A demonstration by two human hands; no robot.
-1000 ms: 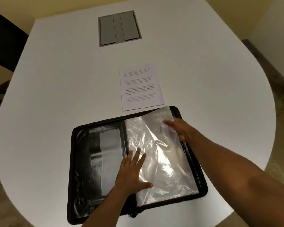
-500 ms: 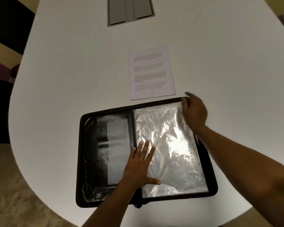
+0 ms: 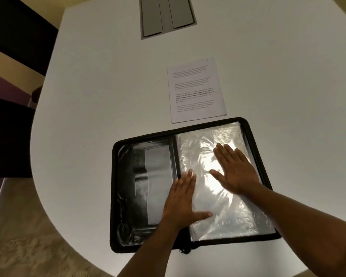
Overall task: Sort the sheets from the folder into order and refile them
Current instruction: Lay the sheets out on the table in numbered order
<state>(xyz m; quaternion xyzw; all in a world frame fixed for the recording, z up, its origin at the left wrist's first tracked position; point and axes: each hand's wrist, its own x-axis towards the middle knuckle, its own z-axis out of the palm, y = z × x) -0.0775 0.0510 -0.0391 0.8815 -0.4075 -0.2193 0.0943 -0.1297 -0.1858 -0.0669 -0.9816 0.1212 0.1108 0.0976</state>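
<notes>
Fingers (image 3: 226, 154) of both hands straight, flat on the clear sleeves (image 3: 224, 196), gripping nothing. Folder (image 3: 126, 196) open at 6 o'clock of sheets (image 3: 196, 90). Keep left hand (image 3: 182, 204) pinning near spine; smooth with right hand (image 3: 236, 172).

The right hand (image 3: 235, 169) has left the folder's far corner (fingers flat) for the plastic sleeve (image 3: 224, 208).

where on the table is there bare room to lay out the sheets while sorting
Bare white table lies left of the stack of sheets, between it and the grey hatch, and to its right toward the table edge. The near side is crowded: the open folder fills it, with the left hand and right hand flat on its plastic sleeves.
</notes>
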